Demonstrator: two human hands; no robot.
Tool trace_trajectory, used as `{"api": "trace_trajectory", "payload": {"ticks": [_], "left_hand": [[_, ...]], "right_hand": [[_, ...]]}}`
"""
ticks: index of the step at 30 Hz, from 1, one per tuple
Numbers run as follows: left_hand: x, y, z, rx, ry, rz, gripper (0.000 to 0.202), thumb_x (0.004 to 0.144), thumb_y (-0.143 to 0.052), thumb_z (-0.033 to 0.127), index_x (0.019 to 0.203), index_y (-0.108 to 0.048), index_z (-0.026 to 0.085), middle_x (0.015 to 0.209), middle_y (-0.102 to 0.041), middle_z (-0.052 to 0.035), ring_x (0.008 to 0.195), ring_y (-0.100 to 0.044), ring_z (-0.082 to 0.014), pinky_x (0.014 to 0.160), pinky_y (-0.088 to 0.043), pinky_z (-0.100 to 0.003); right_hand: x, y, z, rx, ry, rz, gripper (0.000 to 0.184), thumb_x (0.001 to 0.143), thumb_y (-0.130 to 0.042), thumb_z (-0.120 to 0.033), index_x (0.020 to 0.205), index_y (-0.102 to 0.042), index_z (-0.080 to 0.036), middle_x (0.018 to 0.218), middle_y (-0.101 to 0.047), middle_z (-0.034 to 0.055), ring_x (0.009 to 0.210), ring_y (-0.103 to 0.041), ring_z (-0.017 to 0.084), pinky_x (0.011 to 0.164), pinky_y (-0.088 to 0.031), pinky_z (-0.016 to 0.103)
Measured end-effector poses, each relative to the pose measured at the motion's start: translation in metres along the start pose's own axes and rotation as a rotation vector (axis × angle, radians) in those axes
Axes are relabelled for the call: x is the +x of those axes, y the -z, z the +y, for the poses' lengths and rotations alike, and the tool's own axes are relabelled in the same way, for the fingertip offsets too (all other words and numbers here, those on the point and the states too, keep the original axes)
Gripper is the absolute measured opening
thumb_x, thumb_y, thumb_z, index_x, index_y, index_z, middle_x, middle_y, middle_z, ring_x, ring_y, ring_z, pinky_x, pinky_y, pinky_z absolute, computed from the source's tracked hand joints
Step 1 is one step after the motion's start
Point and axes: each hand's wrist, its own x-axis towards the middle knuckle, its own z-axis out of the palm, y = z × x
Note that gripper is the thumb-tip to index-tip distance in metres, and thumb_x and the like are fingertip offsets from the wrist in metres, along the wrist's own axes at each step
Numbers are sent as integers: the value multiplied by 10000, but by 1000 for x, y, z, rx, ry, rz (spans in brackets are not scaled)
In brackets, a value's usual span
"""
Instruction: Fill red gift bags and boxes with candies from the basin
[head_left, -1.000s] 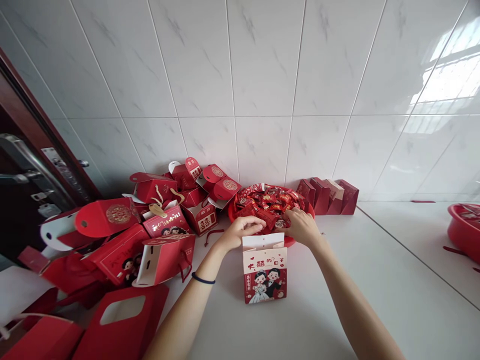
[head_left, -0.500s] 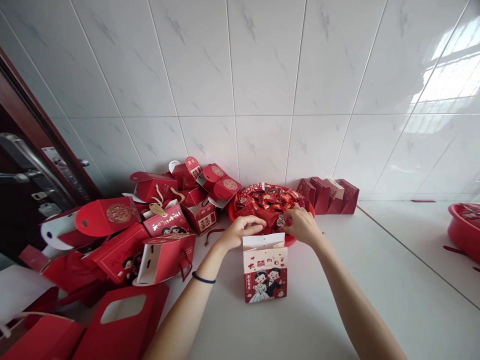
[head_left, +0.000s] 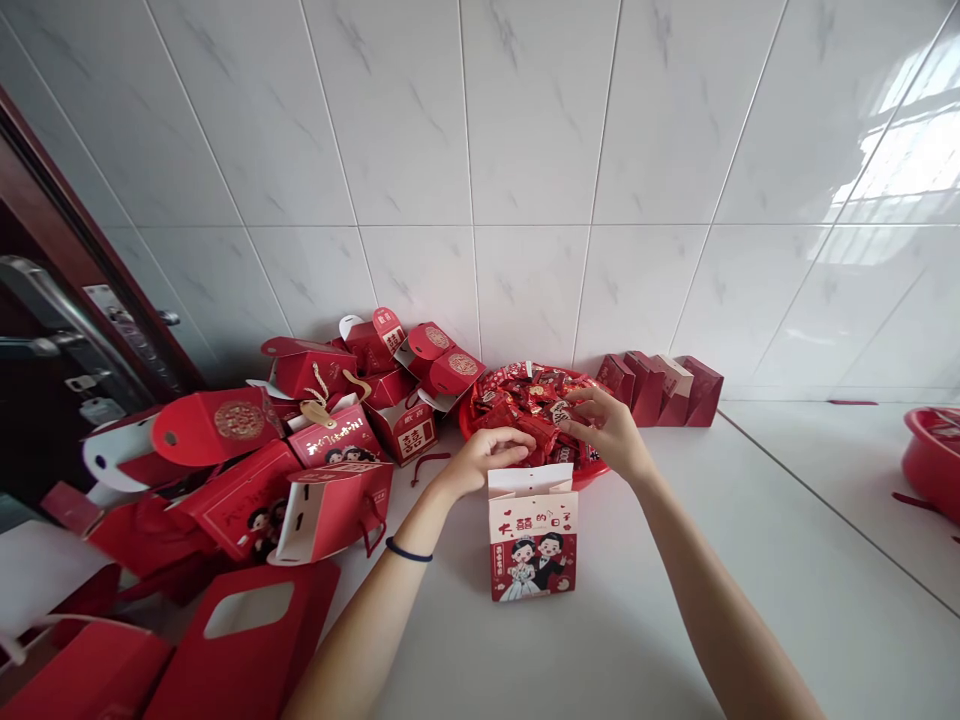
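A red basin (head_left: pixel 469 425) full of wrapped candies (head_left: pixel 517 395) stands against the wall. My left hand (head_left: pixel 484 460) is at its near left side, thumb and fingers closed on a red wrapped candy (head_left: pixel 545 438) by the fingertips. My right hand (head_left: pixel 611 430) is over the basin's right side, thumb and fingers apart, near a candy with a pale emblem (head_left: pixel 560 412). In front of the basin, between my forearms, a small cream-and-red candy box (head_left: pixel 534 550) with a cartoon couple stands upright. Its top flaps are raised; its inside is hidden.
Many red gift boxes (head_left: pixel 337 515) lie piled at left, beside a door handle (head_left: pixel 45 300). Several closed boxes (head_left: pixel 645 385) stand in a row right of the basin. Another red basin (head_left: pixel 930 465) sits at the far right. A tiled wall (head_left: pixel 525 150) backs the white tabletop (head_left: pixel 750 560).
My right hand has lifted slightly from the candies and its fingers have spread. My left hand keeps nearly the same place and pose. The box stays put.
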Motion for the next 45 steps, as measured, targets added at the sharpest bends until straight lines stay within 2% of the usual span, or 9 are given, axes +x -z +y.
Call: {"api": "trace_trajectory", "payload": {"ticks": [3,8,14,21,29,32,38,41,45], "left_hand": [[-1,-1,3,-60,4,5,459,764,-794,464,1108,-736,166,1105,-758,-113,1046,-677,-268,883,-505,-347],[-3,-4,8,-144,-7,-10,459,777,-787,487,1088,-726,155,1100,-761,-101,1039,-689,-267,902,-520,-356],[0,-6,5,-147,3,70,461,722,-815,529,959,-765,137,986,-789,-85,954,-708,-271,883,-540,-385],[1,-10,7,-203,0,146,487,670,-841,542,945,-776,145,987,-798,-86,999,-711,-290,932,-533,-409],[-1,-9,7,-228,64,130,522,636,-878,509,981,-755,138,969,-791,-88,964,-717,-285,862,-551,-387],[2,-10,3,-240,39,152,546,642,-871,519,1016,-737,145,1030,-783,-91,1035,-696,-286,921,-524,-389],[3,-11,0,-230,46,197,528,638,-870,527,946,-709,130,983,-778,-88,954,-699,-267,869,-514,-364],[3,-10,0,-209,22,194,533,664,-854,527,991,-717,130,1016,-777,-94,989,-694,-277,883,-511,-366],[6,-9,-1,-182,9,198,540,635,-871,519,979,-729,127,1055,-776,-106,1031,-688,-292,930,-503,-382]], "right_hand": [[-4,-7,-6,90,-25,-79,458,723,-798,-405,1105,-632,-214,736,-670,-9,749,-631,192,721,-500,341],[-9,-23,-7,122,-34,-161,445,717,-809,-371,1091,-636,-202,664,-614,-44,616,-565,150,619,-475,306],[-10,-30,-4,121,-52,-217,457,707,-815,-376,1097,-671,-186,685,-635,-32,652,-602,157,656,-508,312],[-8,-20,-4,101,-81,-289,337,740,-789,-497,799,-696,-179,723,-674,17,622,-586,148,568,-472,283],[-9,-28,-4,221,-121,-265,384,672,-837,-523,805,-717,-183,749,-733,31,699,-691,198,650,-551,325],[-6,-19,-7,198,-99,-184,351,697,-819,-485,874,-746,-192,842,-775,63,793,-729,230,733,-585,359],[3,25,1,-63,-57,85,199,761,-709,-348,863,-736,-180,827,-778,83,781,-737,249,766,-588,398],[4,43,6,-310,-70,12,182,711,-667,-186,868,-757,-192,924,-790,70,865,-734,255,808,-580,390],[-1,54,7,-530,-98,-212,409,667,-585,-48,962,-790,-244,1031,-787,23,970,-713,247,795,-571,329]]}}
